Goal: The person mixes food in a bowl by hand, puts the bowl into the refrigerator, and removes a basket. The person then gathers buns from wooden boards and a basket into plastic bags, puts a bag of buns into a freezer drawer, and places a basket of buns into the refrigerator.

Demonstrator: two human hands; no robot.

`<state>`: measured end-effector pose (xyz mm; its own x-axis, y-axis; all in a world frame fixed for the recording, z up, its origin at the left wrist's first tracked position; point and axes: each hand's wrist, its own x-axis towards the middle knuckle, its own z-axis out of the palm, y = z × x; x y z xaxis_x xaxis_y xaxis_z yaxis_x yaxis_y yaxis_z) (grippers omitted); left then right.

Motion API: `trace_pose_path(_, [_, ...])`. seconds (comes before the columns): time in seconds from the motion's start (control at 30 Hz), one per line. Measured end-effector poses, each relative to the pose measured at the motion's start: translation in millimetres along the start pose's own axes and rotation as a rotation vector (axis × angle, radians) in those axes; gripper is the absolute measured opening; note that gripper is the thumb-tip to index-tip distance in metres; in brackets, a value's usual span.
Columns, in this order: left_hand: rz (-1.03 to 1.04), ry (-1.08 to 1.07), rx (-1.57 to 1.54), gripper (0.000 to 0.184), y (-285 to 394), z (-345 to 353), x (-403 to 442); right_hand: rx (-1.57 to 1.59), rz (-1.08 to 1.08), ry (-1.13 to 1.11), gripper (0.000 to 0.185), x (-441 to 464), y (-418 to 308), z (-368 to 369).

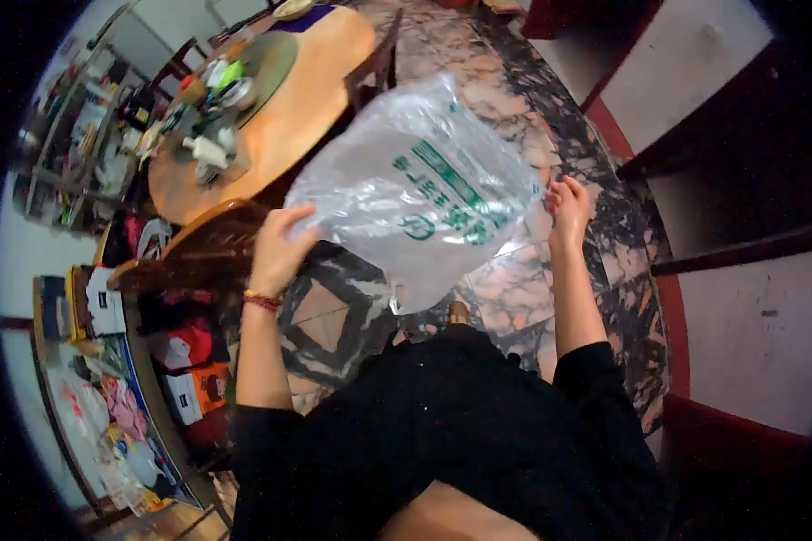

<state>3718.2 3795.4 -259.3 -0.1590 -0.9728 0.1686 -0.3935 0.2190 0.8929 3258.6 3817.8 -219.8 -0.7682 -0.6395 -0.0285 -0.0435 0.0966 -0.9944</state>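
Note:
A clear plastic bag [361, 171] with green printing is spread out in the air in front of me, between my two hands. My left hand [284, 239], with a red bracelet at the wrist, pinches the bag's left edge. On the other side my right hand [568, 203] has its fingers closed on the bag's right edge. The bag looks puffed and wrinkled, with one corner hanging down toward my body. It hides part of the floor and a table's edge behind it.
A wooden table [320, 63] with a round glass turntable and assorted items stands at the upper left. A wooden chair [198, 236] is close to my left hand. Crowded shelves [72, 153] line the left side. Marbled tile floor [604, 261] stretches ahead, with doorways on the right.

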Motion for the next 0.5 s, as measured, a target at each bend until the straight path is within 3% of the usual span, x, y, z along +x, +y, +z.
trace_pose_path(0.07, [0.069, -0.143, 0.349, 0.050, 6, -3, 18, -0.070, -0.220, -0.015, 0.025, -33, 13, 20])
trace_pose_path(0.1, [0.069, -0.174, 0.380, 0.052, -8, -10, 25, -0.118, -0.277, -0.044, 0.020, -72, 11, 48])
trace_pose_path(0.13, [0.068, -0.203, 0.419, 0.055, -30, -19, 32, -0.294, -0.649, -0.032, 0.017, -105, 25, 83])
trace_pose_path(0.17, [0.069, -0.261, 0.505, 0.052, -54, -34, 38, -0.322, -0.510, -0.076, 0.022, -155, 28, 128])
trace_pose_path(0.23, [0.186, -0.350, 0.651, 0.036, -87, -62, 63, -0.493, -0.824, -0.101, 0.032, -228, 45, 195])
trace_pose_path(0.3, [0.264, -0.414, 0.680, 0.029, -92, -70, 79, -0.478, -0.858, -0.254, 0.035, -265, 63, 226])
trace_pose_path(0.33, [0.266, -0.383, 0.744, 0.029, -81, -71, 85, -0.467, -0.838, -0.227, 0.035, -281, 65, 236])
trace_pose_path(0.4, [0.306, -0.360, 0.794, 0.030, -67, -74, 98, -0.664, -0.841, -0.294, 0.036, -300, 60, 250])
trace_pose_path(0.5, [0.382, -0.316, 0.794, 0.038, -43, -67, 121, -0.874, -0.769, -0.091, 0.039, -272, 83, 243])
